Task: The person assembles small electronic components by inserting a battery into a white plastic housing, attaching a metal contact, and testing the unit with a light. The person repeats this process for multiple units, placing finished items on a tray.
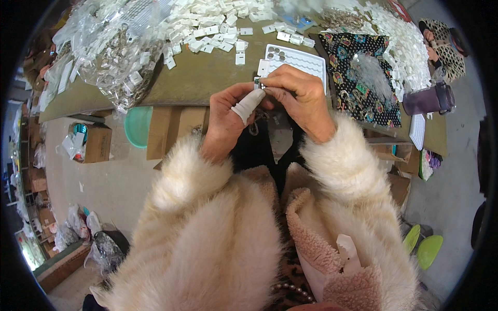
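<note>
Above the table's near edge, my left hand (232,110) is closed on a small white plastic case (257,82) with a bit of green circuit board showing in it. A white wrapping covers the left thumb. My right hand (303,96) meets it from the other side, its thumb and forefinger pinched together at the case. The fingertips hide most of the case and anything tiny between them. Just beyond the hands lies a white ridged tray (314,63) with several round coin cells (275,52) in its far left corner.
White plastic cases (207,31) are heaped across the far table (181,78). A clear bag (116,67) of small parts sits left, a patterned cloth (340,78) and a dark purple container (428,99) right. Cardboard boxes (98,142) and a green basin (137,127) stand below. Another person (443,46) is far right.
</note>
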Motion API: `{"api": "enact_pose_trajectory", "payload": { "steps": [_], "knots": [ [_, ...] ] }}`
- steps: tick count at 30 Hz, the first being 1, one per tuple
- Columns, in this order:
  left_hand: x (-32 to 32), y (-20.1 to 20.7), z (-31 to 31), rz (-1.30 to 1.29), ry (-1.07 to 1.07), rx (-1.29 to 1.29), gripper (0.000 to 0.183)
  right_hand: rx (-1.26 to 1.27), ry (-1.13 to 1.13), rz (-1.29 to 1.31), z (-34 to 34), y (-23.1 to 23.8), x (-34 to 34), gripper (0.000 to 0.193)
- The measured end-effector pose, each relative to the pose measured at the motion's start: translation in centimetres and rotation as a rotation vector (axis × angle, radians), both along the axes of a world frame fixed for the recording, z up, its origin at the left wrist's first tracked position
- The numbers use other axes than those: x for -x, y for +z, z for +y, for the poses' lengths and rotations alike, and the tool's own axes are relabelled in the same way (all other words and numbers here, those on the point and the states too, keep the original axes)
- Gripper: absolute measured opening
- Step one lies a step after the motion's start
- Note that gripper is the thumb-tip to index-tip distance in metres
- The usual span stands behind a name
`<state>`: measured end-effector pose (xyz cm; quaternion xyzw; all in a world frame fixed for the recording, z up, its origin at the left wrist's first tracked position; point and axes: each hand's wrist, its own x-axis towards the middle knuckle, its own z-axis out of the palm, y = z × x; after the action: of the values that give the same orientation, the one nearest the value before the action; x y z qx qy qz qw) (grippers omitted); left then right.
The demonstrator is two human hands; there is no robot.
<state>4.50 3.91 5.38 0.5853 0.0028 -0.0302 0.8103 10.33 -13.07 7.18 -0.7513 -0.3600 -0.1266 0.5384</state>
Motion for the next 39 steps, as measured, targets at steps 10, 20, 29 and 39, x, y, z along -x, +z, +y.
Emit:
{"api": "enact_pose_trajectory", "payload": {
  "steps": [10,20,29,39],
  "knots": [
    [0.0,0.1,-0.5,-0.027,0.029,-0.088,0.018,0.088,-0.113,-0.222,0.1,-0.3,0.3,0.016],
    [0.2,0.0,-0.9,0.025,0.013,0.055,0.016,0.085,-0.145,-0.359,-0.1,-0.3,0.0,0.020],
    [-0.1,-0.3,-0.9,-0.033,0.068,0.033,0.017,0.010,0.050,-0.007,-0.5,0.0,0.3,0.022],
    [-0.3,-0.7,0.1,0.040,0.091,0.041,0.015,0.302,-0.526,-0.073,-1.3,-0.4,-4.7,0.009]
  ]
}}
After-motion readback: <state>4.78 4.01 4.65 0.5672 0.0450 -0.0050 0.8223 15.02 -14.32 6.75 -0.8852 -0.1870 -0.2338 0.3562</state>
